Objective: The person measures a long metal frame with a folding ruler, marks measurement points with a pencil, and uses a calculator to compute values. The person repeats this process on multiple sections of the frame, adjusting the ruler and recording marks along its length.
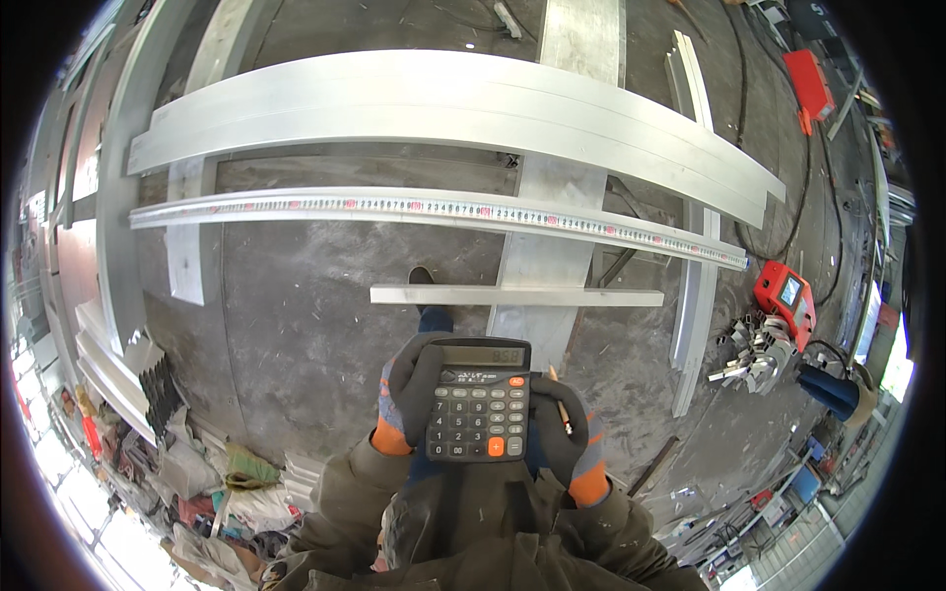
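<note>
In front of my body I hold a black desktop calculator (478, 399) with grey keys, a few orange ones, and digits on its display. My left hand (409, 379), in a dark glove with an orange cuff, is closed round its left side. My right hand (555, 438), gloved the same way, is at the calculator's right edge, thumb against it. A short pencil (561, 399) is held between the fingers of that hand. Ahead lies a narrow metal bar (512, 295). Farther off, a measuring tape (424, 207) stretches along a long metal profile (325, 197).
Wide metal profiles (424, 98) rest across metal supports (552, 192). At right stand a red machine (785, 298) with a screen and a pile of metal offcuts (757, 355). Cables run along the floor behind. Bags and cloths (251, 468) lie at lower left.
</note>
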